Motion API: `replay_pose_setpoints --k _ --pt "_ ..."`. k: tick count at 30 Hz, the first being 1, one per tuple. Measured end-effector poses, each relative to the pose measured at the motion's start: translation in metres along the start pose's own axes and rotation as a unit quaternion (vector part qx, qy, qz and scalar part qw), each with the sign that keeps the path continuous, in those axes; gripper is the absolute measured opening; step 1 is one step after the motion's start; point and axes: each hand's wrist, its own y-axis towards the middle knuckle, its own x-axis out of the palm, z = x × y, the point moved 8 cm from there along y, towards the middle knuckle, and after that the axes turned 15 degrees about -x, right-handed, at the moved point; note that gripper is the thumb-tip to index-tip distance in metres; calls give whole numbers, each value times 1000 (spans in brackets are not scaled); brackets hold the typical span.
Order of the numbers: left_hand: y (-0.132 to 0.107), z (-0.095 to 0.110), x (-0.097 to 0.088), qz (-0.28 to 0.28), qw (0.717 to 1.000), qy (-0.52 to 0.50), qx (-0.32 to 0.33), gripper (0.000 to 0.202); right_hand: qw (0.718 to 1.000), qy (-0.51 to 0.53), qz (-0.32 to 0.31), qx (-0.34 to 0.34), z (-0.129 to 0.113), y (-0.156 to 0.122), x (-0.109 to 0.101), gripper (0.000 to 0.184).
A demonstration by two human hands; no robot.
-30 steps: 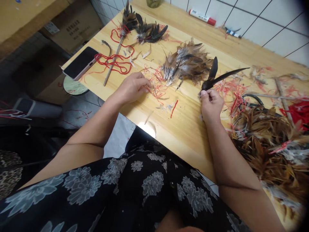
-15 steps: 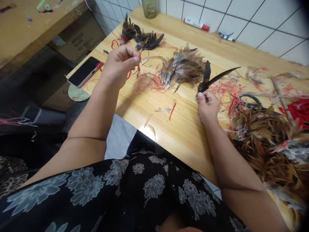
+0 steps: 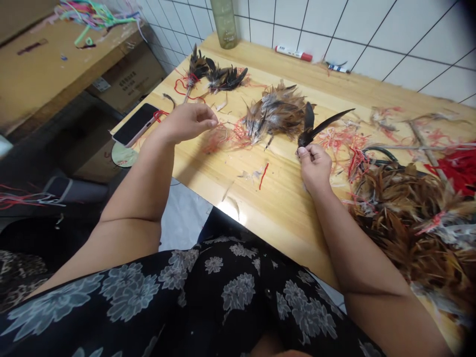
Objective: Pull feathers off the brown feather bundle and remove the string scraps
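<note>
My right hand [image 3: 314,166] rests on the wooden table [image 3: 282,208] and pinches the quills of two long dark feathers [image 3: 320,124], which point up and to the right. My left hand [image 3: 188,121] hovers above the table with thumb and fingertips pinched together. A blurred tangle of red thread [image 3: 215,141] hangs just below those fingers. A pile of brown and grey feathers [image 3: 275,109] lies between the two hands, a little further back.
A phone [image 3: 136,124] lies at the table's left edge. Dark feather bundles [image 3: 217,77], a bottle [image 3: 224,22] and a red-capped marker [image 3: 293,53] are at the back. Scissors [image 3: 383,153], red yarn [image 3: 457,171] and a large brown feather heap [image 3: 409,213] fill the right side.
My left hand left the thread scraps on the table, rose with red thread in its pinch, then came lower and to the right. My right hand kept hold of the dark feathers.
</note>
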Motion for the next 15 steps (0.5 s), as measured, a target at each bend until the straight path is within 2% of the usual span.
replay_pose_setpoints --k 1,3,7,11,15 --pt "5 -7 -2 32 999 30 -19 25 1000 2 0 1 0 0 0 37" --pt "15 -18 1 59 994 72 -59 20 1000 4 0 2 0 0 1 36" --pt "26 -24 25 55 988 106 -99 28 1000 2 1 -4 -1 0 1 33" --pt "22 -17 36 56 981 119 -141 28 1000 -1 -4 -17 -1 1 0 28" --pt "14 -1 22 69 985 61 -149 21 999 -6 -9 -50 -4 2 1 31"
